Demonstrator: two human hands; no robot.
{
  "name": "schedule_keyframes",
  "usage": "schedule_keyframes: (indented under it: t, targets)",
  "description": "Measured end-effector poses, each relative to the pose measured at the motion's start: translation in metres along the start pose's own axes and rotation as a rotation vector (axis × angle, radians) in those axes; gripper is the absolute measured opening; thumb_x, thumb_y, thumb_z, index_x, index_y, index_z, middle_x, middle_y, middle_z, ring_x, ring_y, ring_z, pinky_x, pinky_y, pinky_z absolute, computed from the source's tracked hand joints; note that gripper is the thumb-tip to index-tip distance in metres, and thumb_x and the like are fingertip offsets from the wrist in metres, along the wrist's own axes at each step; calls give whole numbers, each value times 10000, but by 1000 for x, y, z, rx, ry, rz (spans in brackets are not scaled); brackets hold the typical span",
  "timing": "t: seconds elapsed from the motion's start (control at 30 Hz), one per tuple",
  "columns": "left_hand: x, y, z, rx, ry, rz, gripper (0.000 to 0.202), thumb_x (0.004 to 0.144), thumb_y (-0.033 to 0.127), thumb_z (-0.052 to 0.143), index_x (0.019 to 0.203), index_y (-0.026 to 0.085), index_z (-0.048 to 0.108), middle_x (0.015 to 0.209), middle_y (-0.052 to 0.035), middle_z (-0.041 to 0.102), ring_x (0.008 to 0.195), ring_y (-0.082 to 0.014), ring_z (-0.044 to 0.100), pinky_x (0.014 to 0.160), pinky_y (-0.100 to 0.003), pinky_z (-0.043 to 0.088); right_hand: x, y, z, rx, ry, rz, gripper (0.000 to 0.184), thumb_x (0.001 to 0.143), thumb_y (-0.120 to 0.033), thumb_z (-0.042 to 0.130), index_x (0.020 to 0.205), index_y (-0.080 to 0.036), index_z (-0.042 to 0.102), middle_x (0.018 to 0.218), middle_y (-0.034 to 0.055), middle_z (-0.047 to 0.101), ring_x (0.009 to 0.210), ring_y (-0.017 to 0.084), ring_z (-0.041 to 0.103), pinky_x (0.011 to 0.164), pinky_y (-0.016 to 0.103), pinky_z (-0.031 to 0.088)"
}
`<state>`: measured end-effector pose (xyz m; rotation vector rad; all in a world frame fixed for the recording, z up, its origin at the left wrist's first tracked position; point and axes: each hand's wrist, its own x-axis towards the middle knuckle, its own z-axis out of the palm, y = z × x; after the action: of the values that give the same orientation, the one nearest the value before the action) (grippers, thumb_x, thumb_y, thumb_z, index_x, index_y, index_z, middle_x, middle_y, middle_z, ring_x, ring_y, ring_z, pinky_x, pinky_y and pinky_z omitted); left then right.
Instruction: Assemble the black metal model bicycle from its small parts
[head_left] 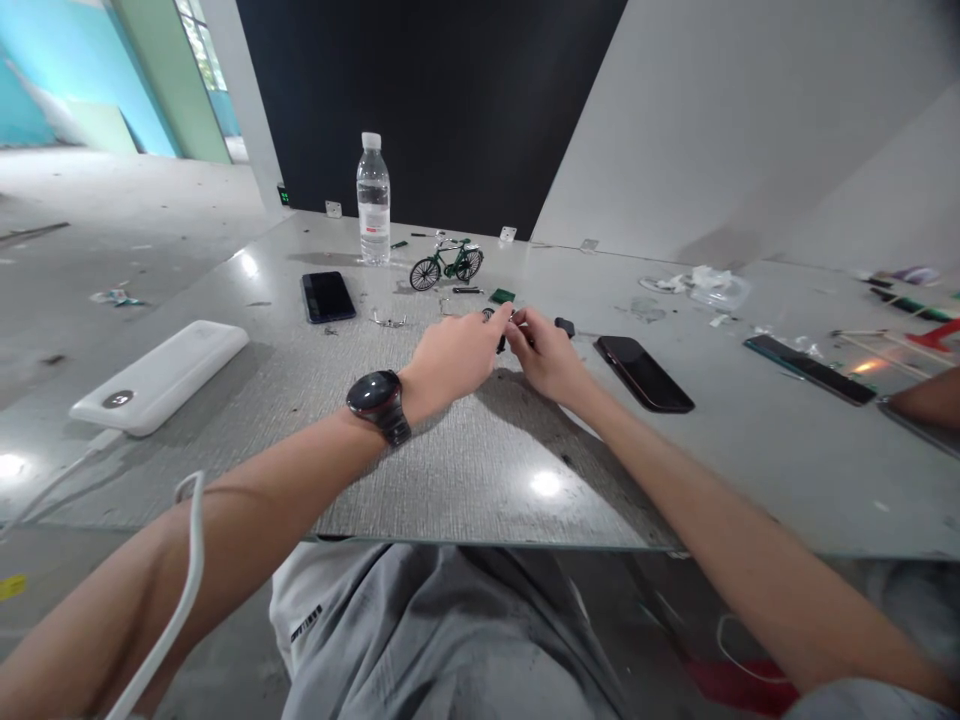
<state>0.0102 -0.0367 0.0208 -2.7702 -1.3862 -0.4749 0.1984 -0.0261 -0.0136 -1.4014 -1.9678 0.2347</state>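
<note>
My left hand (463, 350), with a black watch (375, 392) on its wrist, is closed with its fingertips on a small dark model part (501, 344). Meeting it there, my right hand (546, 350) pinches the same part. The fingers cover most of the piece, so its exact shape is hidden. Just beyond the hands a green model bicycle (448, 263) stands upright. A green piece (502, 296) and a thin black piece (469, 290) lie between it and my fingers. Left of my left hand is a small silver handlebar-like part (390, 321).
A water bottle (373, 205) stands at the back. Phones lie left (328, 297) and right (643, 373) of my hands. A white power bank (161, 377) has a cable crossing my left forearm. Another person's arm (926, 402) rests far right, near a dark phone (810, 368).
</note>
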Motion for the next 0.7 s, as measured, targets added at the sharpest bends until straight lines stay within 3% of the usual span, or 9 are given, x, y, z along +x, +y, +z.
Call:
schedule_keyframes:
  t: [0.47, 0.7]
  targets:
    - [-1, 0, 3, 91, -16, 83, 614, 1037, 155, 433, 1629, 135, 273, 1215, -167, 676, 1065, -295, 667, 760, -337, 525, 2, 12, 5, 0, -15, -22, 328, 998, -541, 491, 860, -252, 421, 736, 21, 596, 626, 177, 506, 593, 322, 337]
    - [-4, 1, 5, 140, 6, 86, 617, 1027, 133, 445, 1626, 137, 299, 1261, -171, 658, 1086, -307, 648, 729, -329, 519, 2, 11, 8, -14, -71, -17, 217, 971, -437, 516, 918, -228, 498, 795, 45, 627, 660, 186, 527, 608, 331, 371]
